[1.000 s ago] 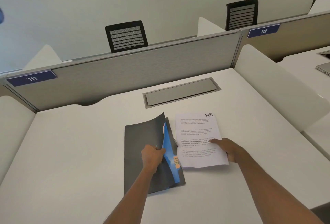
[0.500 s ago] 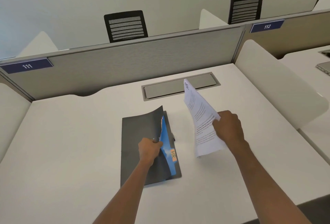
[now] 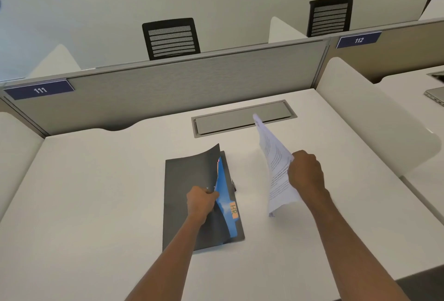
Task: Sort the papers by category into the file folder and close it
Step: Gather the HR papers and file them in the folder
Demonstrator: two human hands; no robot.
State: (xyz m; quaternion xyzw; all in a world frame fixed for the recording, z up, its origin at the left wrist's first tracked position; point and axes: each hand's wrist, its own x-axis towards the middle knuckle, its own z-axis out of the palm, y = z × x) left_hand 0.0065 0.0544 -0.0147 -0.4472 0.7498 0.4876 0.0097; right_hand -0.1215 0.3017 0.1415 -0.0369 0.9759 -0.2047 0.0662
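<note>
Fingers [image 3: 212, 195] of left hand [image 3: 200, 201] pinch folder cover [image 3: 189, 171] | right hand [image 3: 305, 174] grips paper [image 3: 272, 154], apparently mid-edge

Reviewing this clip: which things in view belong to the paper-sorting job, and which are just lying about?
Part of the job:
folder, held open by the left hand
blue divider tabbed HR, inside the folder
printed sheet, gripped by the right hand

Just lying about:
grey hatch
black chair
number plate 111
</note>
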